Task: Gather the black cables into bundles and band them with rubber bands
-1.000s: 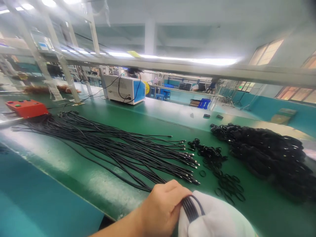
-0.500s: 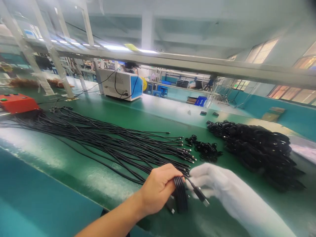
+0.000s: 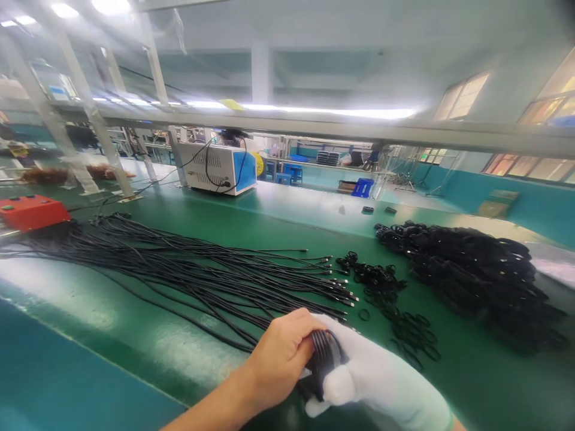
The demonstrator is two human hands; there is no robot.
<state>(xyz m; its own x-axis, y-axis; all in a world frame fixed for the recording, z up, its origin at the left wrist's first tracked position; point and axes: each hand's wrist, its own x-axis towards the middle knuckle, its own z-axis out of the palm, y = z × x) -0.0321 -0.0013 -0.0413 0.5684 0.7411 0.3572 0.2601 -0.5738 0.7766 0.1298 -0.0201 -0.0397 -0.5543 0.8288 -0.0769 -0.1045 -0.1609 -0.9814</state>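
A coiled black USB cable [image 3: 321, 354] is pinched in my bare left hand [image 3: 283, 353], thumb and fingers closed on the upper part of the loops. Wearing a white glove, my right hand [image 3: 359, 365] wraps round the coil from the right, its thumb pressed against the loops; its other fingers are partly hidden behind. Just beyond my hands, a spread of long black cables [image 3: 215, 269] lies on the green table [image 3: 278, 215], metal plugs pointing right. Small black rings [image 3: 380, 278] are scattered to the right of those plugs.
At the right lies a large heap of coiled black cables [image 3: 476, 269]. A red control box [image 3: 33, 212] stands at the left, and a white and blue machine [image 3: 215, 167] at the table's back. A metal rail [image 3: 314, 123] crosses above the table.
My right hand has moved left and closed round the coil, covering the loose plug end that stuck out. More black rings now show on the table where that hand was.
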